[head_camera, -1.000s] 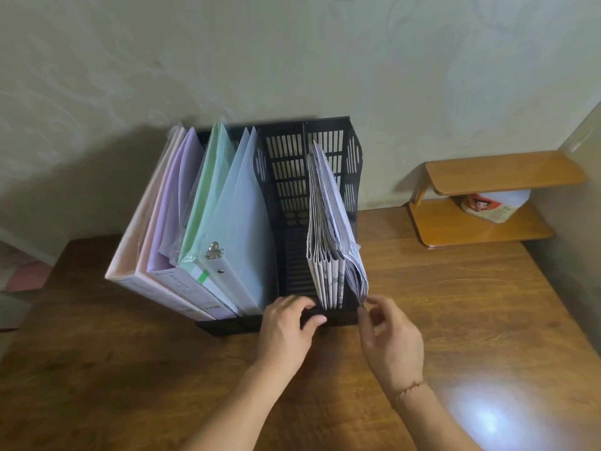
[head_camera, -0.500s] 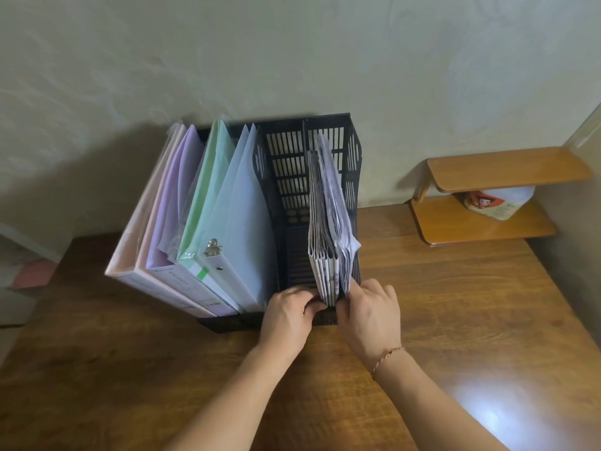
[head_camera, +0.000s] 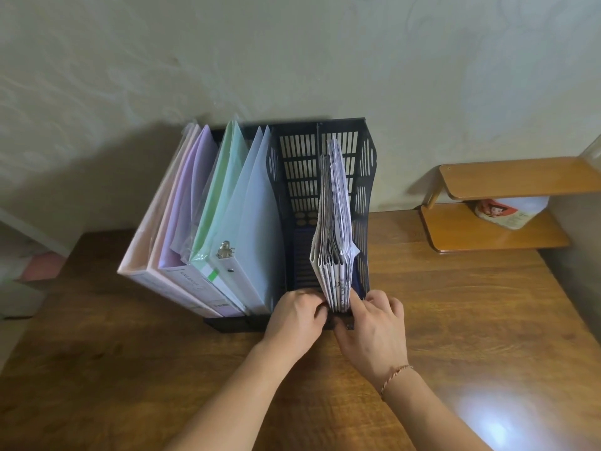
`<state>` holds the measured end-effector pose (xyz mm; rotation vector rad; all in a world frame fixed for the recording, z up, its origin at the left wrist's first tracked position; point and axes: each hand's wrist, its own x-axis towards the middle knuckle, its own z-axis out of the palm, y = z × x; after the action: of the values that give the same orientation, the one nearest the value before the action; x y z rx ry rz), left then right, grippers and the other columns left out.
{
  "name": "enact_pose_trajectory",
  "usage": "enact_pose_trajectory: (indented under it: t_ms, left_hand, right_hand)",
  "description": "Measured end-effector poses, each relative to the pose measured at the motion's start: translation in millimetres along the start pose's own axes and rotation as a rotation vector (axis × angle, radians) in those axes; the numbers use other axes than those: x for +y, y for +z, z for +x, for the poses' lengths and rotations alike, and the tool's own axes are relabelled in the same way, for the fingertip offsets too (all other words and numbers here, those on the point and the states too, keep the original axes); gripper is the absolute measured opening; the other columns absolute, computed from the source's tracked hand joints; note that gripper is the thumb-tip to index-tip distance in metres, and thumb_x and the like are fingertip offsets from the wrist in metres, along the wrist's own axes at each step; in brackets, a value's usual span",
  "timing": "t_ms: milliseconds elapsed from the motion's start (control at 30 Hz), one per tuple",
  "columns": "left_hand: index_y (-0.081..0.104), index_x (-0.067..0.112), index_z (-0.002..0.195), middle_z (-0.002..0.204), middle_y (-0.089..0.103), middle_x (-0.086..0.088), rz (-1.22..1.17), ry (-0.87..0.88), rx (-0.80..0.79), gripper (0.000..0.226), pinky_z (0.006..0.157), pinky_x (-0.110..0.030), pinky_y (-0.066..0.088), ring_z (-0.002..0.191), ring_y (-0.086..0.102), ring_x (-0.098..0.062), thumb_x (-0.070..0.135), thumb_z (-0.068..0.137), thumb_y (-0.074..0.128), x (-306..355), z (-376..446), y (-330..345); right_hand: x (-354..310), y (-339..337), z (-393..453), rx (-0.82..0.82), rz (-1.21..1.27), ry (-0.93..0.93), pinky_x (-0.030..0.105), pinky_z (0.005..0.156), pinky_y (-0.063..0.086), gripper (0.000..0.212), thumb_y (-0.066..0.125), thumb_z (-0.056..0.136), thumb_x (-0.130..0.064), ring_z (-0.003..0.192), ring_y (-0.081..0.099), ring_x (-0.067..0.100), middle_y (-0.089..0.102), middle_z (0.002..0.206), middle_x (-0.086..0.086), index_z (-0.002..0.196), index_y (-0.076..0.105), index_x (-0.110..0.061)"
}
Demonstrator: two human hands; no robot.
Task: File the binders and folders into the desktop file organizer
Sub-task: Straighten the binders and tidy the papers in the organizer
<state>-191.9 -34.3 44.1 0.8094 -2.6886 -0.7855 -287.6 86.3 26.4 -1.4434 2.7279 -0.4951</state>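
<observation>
Currently the black desktop file organizer (head_camera: 362, 177) is standing on the wooden table (head_camera: 471, 320) against the wall, and most of its load is sitting in place. Four binders are occupying the left compartments, spines toward the camera: a pink binder (head_camera: 153, 222), a lilac binder (head_camera: 182, 229), a green binder (head_camera: 221, 203) and a pale blue binder (head_camera: 257, 229) with a metal clip at the top of its spine. One compartment between the blue binder and the right side is showing bare slats — nothing filed there. In the rightmost compartment a bundle of white folders (head_camera: 333, 222) is standing upright, leaning slightly, lower edges near the front lip of the organizer. The left hand (head_camera: 294, 315) is pressing against the left side of the bundle's lower front edge, fingers curled onto it; the right hand (head_camera: 374, 323) is doing the same from the right, fingers bent and touching the folders and the organizer's front lip. Whether either hand is truly pinching the paper or only pushing, I cannot tell. Judgement: the task is nearing its end — this looks like squaring the last bundle into its slot. No loose binders or folders are showing on the table in view; the small wooden shelf (head_camera: 507, 222) at right is holding only an unrelated packet (head_camera: 507, 213).
</observation>
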Motion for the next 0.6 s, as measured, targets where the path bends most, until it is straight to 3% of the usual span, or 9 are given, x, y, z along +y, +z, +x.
enact_pose_trajectory:
  t_ms: [267, 400, 500, 600]
  left_hand:
    - [0.074, 0.016, 0.097, 0.095, 0.074, 0.000, 0.073, 0.098, -0.028, 0.017, 0.077, -0.032, 0.055, 0.086, 0.067, -0.015, 0.021, 0.092, 0.058, -1.2, 3.8, -5.4]
    - [0.074, 0.017, 0.093, 0.090, 0.074, 0.001, 0.078, 0.105, -0.001, 0.017, 0.072, -0.023, 0.050, 0.081, 0.066, -0.014, 0.021, 0.092, 0.058, -1.8, 3.6, -5.2]
    - [0.074, 0.018, 0.088, 0.086, 0.074, 0.004, 0.084, 0.096, 0.040, 0.017, 0.076, -0.029, 0.053, 0.078, 0.065, -0.013, 0.025, 0.089, 0.059, 0.9, 0.8, -0.9]
    - [0.076, 0.019, 0.093, 0.092, 0.075, 0.004, 0.071, 0.061, 0.076, 0.016, 0.084, -0.031, 0.052, 0.090, 0.063, -0.013, 0.025, 0.087, 0.062, 1.1, 0.1, 3.8]
  right_hand:
    - [0.3, 4.7, 2.2, 0.070, -0.060, -0.006, 0.045, 0.082, 0.032, 0.038, 0.062, 0.082, -0.045, 0.087, 0.057, 0.021, 0.067, 0.066, -0.008, 0.108, 0.064, -0.017]
    - [-0.9, 6.6, 2.4, 0.090, -0.060, 0.007, 0.045, 0.082, 0.033, 0.039, 0.070, 0.078, -0.041, 0.085, 0.059, 0.022, 0.066, 0.064, -0.007, 0.107, 0.065, -0.016]
    - [-1.1, 7.5, 2.1, 0.107, -0.055, 0.005, 0.045, 0.081, 0.035, 0.036, 0.071, 0.078, -0.039, 0.084, 0.059, 0.022, 0.066, 0.064, -0.007, 0.106, 0.066, -0.015]
    - [0.0, 8.2, 1.9, 0.118, -0.057, -0.001, 0.045, 0.082, 0.035, 0.033, 0.068, 0.080, -0.037, 0.083, 0.060, 0.021, 0.067, 0.065, -0.006, 0.105, 0.066, -0.016]
